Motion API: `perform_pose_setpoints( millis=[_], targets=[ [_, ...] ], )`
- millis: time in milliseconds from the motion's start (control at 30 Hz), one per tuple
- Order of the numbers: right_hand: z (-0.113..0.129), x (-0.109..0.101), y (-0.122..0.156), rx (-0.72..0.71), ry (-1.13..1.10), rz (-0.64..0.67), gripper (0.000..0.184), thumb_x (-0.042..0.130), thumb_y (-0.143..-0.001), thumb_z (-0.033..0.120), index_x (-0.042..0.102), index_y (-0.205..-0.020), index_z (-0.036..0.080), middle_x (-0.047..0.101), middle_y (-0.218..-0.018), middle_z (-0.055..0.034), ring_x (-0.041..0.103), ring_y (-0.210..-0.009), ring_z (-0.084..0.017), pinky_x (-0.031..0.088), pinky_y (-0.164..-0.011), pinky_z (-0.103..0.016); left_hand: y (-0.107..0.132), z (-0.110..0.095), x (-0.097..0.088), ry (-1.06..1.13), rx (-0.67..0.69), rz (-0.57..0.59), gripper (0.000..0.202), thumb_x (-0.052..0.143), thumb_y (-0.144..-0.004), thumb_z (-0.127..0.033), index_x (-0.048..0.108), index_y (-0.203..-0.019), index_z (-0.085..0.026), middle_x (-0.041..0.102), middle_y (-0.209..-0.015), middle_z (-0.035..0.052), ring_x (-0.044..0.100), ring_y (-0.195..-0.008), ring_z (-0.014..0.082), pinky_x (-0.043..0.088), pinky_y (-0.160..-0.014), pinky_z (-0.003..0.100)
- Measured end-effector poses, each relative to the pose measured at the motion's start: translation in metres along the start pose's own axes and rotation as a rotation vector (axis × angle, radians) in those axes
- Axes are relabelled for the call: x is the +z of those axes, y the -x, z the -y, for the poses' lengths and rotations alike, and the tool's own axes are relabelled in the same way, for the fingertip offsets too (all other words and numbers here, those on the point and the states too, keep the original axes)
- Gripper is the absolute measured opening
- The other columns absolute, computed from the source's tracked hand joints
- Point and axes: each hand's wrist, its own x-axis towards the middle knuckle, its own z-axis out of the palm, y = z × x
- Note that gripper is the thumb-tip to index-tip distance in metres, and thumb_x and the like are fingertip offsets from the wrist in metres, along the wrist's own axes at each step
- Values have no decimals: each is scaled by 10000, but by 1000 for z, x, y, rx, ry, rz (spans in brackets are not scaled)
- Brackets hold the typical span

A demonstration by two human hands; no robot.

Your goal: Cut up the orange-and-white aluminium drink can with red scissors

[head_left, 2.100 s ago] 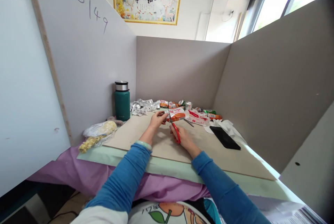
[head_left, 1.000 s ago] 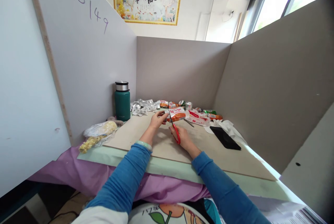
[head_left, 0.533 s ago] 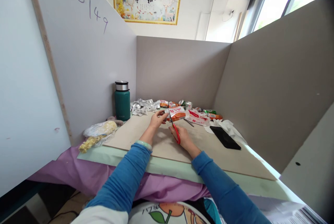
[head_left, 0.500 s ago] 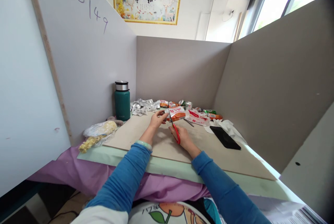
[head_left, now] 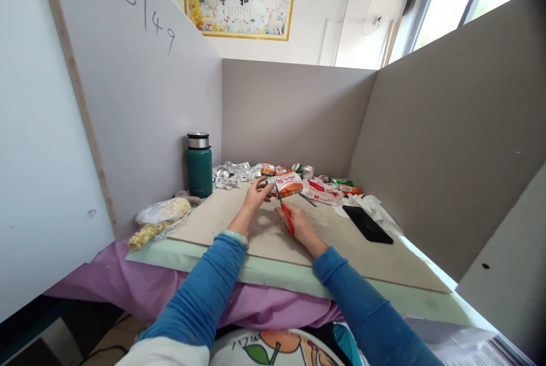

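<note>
My left hand [head_left: 256,193] grips the left end of an orange-and-white drink can [head_left: 289,184], held on its side above the board. In my right hand [head_left: 296,219] is a pair of scissors [head_left: 286,213] with red handles. The scissors' blades point up and away and lie across the can's left end, close to my left fingertips. Whether the blades bite into the metal is too small to tell. Just beyond the right hand a thin dark rod [head_left: 307,200] lies on the board.
A brown board [head_left: 341,258] covers the table. Cut silver metal sheets [head_left: 241,171] and several cans lie along the back. At left stand a green bottle [head_left: 199,169] and a plastic bag [head_left: 162,215]. A black phone [head_left: 367,224] and white tissue [head_left: 377,209] lie at right. Grey panels enclose three sides.
Almost nothing differs. The can and the scissors' blades have shifted very slightly; both hands keep their hold, and the whole view has drifted a little.
</note>
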Motion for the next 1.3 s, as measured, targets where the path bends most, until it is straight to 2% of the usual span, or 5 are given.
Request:
perform_pose_setpoints(
  millis=[333, 567, 833, 1067, 1300],
  targets=[
    [-22, 11, -10, 107, -213, 127, 436, 602, -849, 655, 567, -821, 222, 643, -685, -6, 601, -584, -186, 466, -542, -291, -7, 7, -2, 18, 212, -35, 535, 853, -735, -448, 666, -1150, -167, 728, -1013, 78, 686, -730, 138, 579, -684, 271],
    [-12, 9, -5, 128, -437, 239, 501, 611, -867, 687, 597, -922, 189, 766, -982, -110, 643, -615, -155, 455, -515, -259, -7, 5, -7, 166, 37, 52, 573, 855, -708, -414, 653, -1168, -140, 717, -987, 71, 666, -653, 113, 535, -614, 250],
    [-3, 2, -1, 179, -498, 303, 634, 424, -920, 808, 576, -764, 213, 660, -638, -55, 495, -459, -128, 388, -450, -285, -4, 0, -4, 25, 165, -20, 516, 862, -703, -341, 662, -1136, -143, 728, -1004, 69, 685, -694, 122, 567, -674, 265],
    [-18, 11, -7, 168, -452, 211, 580, 488, -916, 773, 582, -811, 210, 662, -665, -33, 504, -432, -124, 370, -417, -280, -4, 4, -5, 26, 22, 73, 528, 843, -742, -422, 641, -1128, -124, 690, -888, 65, 676, -655, 142, 528, -569, 254],
    [-14, 8, -5, 171, -486, 246, 560, 509, -911, 761, 582, -808, 216, 685, -697, -48, 502, -438, -129, 361, -426, -279, -3, 1, -4, 1, 94, 36, 546, 857, -718, -428, 646, -1131, -139, 682, -947, 65, 674, -679, 128, 531, -591, 244]
  ],
)
